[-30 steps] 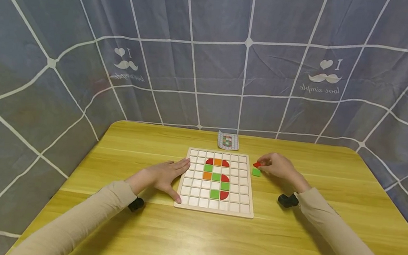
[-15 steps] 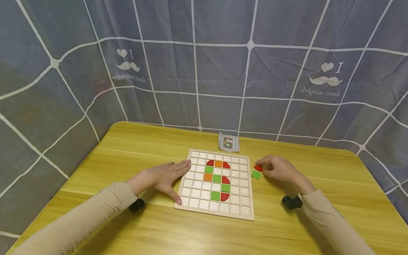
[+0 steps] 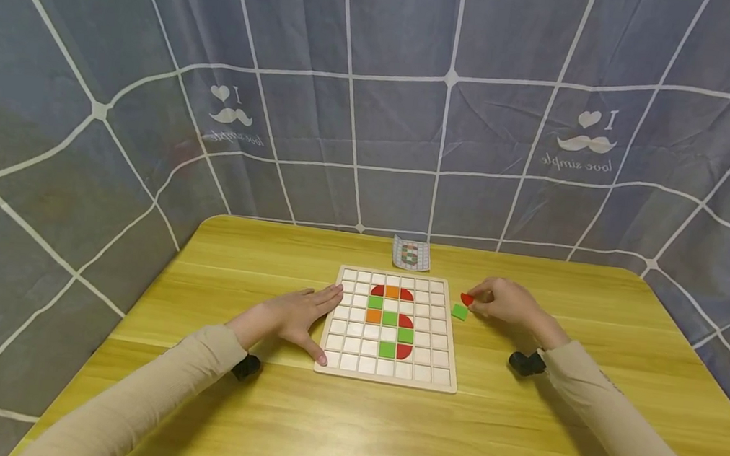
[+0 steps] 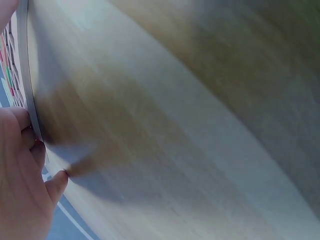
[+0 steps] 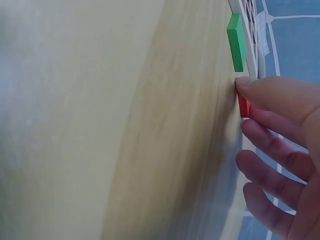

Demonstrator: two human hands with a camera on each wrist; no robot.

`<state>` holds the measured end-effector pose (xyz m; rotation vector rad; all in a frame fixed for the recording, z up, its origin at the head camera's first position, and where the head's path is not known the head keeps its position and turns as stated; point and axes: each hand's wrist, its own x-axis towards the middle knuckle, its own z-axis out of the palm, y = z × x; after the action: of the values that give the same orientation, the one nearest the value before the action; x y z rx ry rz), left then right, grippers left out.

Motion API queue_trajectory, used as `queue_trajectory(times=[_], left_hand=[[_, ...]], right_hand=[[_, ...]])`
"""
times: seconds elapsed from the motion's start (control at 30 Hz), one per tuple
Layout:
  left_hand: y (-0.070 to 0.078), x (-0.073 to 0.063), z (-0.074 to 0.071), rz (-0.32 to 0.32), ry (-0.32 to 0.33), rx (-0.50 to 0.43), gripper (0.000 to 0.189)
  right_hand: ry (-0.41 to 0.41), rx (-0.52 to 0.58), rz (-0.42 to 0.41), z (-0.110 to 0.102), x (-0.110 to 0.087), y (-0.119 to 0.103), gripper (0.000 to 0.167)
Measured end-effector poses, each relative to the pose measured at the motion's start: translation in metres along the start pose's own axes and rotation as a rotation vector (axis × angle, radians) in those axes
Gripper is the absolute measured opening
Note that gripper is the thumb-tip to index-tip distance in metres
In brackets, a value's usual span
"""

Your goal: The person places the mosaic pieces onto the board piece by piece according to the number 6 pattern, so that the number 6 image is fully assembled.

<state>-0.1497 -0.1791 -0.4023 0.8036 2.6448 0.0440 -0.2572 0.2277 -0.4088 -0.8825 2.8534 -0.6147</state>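
A pale wooden grid board (image 3: pixel 426 309) lies on the table, with red, orange and green tiles set in some of its squares in a curving figure. My left hand (image 3: pixel 298 320) rests at the board's left edge, fingers and thumb spread; the left wrist view has its fingers (image 4: pixel 22 120) against the rim. To the right of the board, my right hand (image 3: pixel 503 302) pinches a red tile (image 3: pixel 466 299) with a rounded side between thumb and forefinger. Thumb and fingers partly cover this red tile (image 5: pixel 243 106) in the right wrist view. Beside it lies a loose green square tile (image 3: pixel 459 311).
Behind the board lies a small printed card (image 3: pixel 411 254) with a coloured grid pattern. The wooden table (image 3: pixel 360 430) has a grey-blue curtain (image 3: pixel 394 115) with white lines around its back and sides. A dark device (image 3: pixel 525 363) sits at my right wrist.
My right hand has turned the red tile and drawn it slightly right and down. The green tile has shifted and turned a little. My left hand stays on the board.
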Motion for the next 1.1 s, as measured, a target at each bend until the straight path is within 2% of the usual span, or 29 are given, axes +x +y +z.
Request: queue_trajectory(times=[0.27, 0.9, 1.1], left_hand=[[0.0, 0.002, -0.001, 0.009, 0.006, 0.012, 0.121], [-0.001, 0.0, 0.0, 0.005, -0.006, 0.015, 0.121], [-0.001, 0.001, 0.001, 0.004, 0.003, 0.019, 0.122]], right_hand=[[0.042, 0.034, 0.071, 0.004, -0.001, 0.003, 0.028], [0.121, 0.07, 0.134, 0.009, -0.012, -0.002, 0.032], [0.182, 0.058, 0.134, 0.01, -0.017, -0.006, 0.031]])
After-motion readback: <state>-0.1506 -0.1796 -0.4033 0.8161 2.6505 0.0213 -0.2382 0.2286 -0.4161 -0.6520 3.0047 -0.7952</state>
